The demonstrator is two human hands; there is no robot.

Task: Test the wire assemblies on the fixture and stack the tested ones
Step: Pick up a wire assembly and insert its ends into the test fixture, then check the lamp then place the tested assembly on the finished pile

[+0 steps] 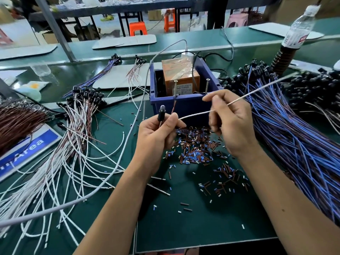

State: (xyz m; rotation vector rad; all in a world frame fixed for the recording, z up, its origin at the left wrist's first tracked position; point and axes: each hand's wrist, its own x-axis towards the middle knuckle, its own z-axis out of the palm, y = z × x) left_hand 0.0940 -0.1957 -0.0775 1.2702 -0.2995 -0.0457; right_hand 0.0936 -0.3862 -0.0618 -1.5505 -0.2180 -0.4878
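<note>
Hands (158, 133) apart, wire (239, 99) slanting up-right

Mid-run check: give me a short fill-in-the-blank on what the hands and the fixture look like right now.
1. The left hand grips the assembly's ____ connector end.
2. The right hand pinches the ____ wire stretched between both hands.
3. The orange box sits inside a ____ bin.
4. Two upright ____ stand on the bin's front rim.

Missing words: black; white; blue; screws
</note>
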